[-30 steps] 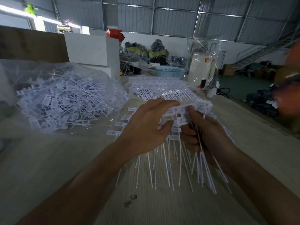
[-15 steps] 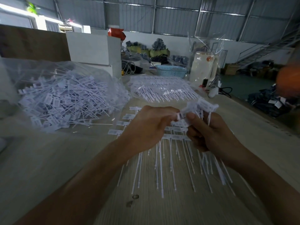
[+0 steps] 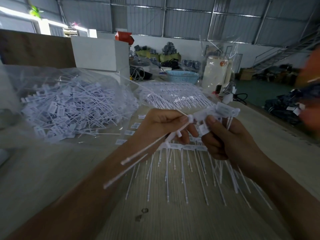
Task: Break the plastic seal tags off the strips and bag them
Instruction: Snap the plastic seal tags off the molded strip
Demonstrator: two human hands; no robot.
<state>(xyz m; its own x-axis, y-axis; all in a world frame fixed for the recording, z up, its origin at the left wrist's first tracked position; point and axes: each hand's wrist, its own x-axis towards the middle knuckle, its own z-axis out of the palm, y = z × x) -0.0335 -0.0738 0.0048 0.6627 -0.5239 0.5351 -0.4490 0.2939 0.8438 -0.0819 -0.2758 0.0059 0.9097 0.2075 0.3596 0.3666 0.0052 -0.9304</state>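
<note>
My left hand (image 3: pixel 162 125) grips a few loose white seal tags (image 3: pixel 138 155) whose thin tails slant down to the left. My right hand (image 3: pixel 226 139) grips a bunch of joined white tag strips (image 3: pixel 223 110), thumb pressed on the tag heads, tails hanging below the fist. Under both hands more strips (image 3: pixel 183 167) lie flat on the wooden table (image 3: pixel 52 170), tails pointing toward me. At the left, a clear plastic bag (image 3: pixel 69 108) holds a big heap of separated tags.
A bagged stack of unbroken strips (image 3: pixel 174 97) lies behind my hands. Farther back stand white boxes (image 3: pixel 98 52), a blue basket (image 3: pixel 181 77) and a white container in a clear bag (image 3: pixel 216 73). The table's right edge (image 3: pixel 280 125) drops to the floor.
My hands have pulled apart. The left hand has come away with a few tags broken from the bunch, their tails now swung out to the lower left; the right hand keeps the rest.
</note>
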